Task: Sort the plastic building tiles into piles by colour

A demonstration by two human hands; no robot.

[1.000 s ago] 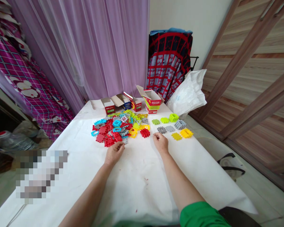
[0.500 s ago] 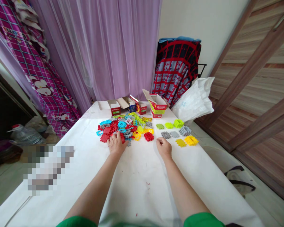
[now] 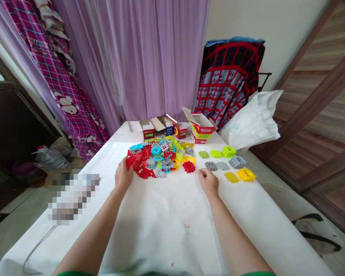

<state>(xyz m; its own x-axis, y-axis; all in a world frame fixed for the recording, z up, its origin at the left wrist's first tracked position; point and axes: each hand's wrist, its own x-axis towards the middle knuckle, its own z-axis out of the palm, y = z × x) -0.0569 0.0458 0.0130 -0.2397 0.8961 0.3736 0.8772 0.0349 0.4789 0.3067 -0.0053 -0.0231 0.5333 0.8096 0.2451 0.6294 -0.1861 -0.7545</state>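
Table (image 3: 166, 214) was covered in white cloth, bore a mixed heap of coloured plastic tiles (image 3: 161, 159), sorted green (image 3: 215, 153), grey (image 3: 222, 165), yellow tiles (image 3: 241, 175), opened small cartons (image 3: 175, 128) at far edge.

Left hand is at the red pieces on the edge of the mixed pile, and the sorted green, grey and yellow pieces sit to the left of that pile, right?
Not quite. In the head view the left hand does touch the red pieces at the pile's edge, but the sorted green, grey and yellow pieces lie to the right of the mixed pile, beyond the right hand.
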